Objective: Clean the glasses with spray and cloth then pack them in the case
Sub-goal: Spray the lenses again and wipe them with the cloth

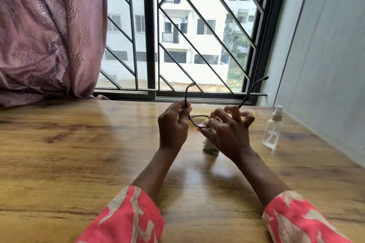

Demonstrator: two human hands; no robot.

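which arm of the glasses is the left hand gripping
The left hand grips the lighter-tipped temple arm on the left of the glasses. The darker temple arm rises free beyond the right hand.

Left arm: reaches forward from a red patterned sleeve, forearm bare, wrist raised.
Left hand (173,124): fingers curled, pinching one temple of the glasses (199,121) between thumb and fingers.
Right arm: reaches forward and slightly to the left, forearm bare.
Right hand (227,130): thumb and first fingers press a cloth (211,145) on the lens; the other fingers are spread and bent.
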